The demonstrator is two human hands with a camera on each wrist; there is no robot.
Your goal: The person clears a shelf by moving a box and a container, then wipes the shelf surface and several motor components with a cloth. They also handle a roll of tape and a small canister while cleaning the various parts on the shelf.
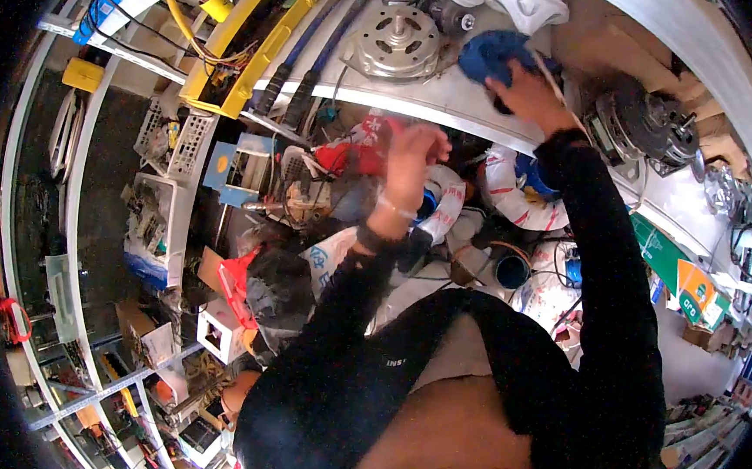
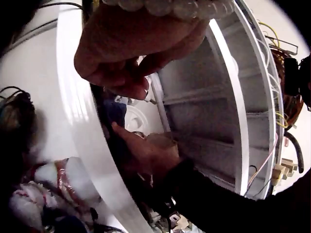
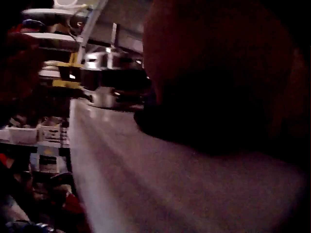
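Note:
On the white shelf in the head view, my right hand [image 1: 532,97] grips a blue, cloth-like item [image 1: 491,56], its fingers over the near side. The left wrist view also shows the right hand [image 2: 148,154] against this dark blue item [image 2: 114,112]. My left hand [image 1: 411,163] is raised in front of the shelf edge, blurred, with loosely bent fingers. Seen close in the left wrist view, the left hand [image 2: 136,53] has nothing visible in its fingers. A metal motor [image 1: 397,42] lies left of the blue item. The right wrist view is dark.
More motor parts [image 1: 632,122] lie right of the blue item. A yellow tray [image 1: 272,40] and long blue-handled tools [image 1: 326,44] are at the shelf's left. Below the shelf edge are wrapped rolls [image 1: 522,197], a red bag [image 1: 347,156] and cables.

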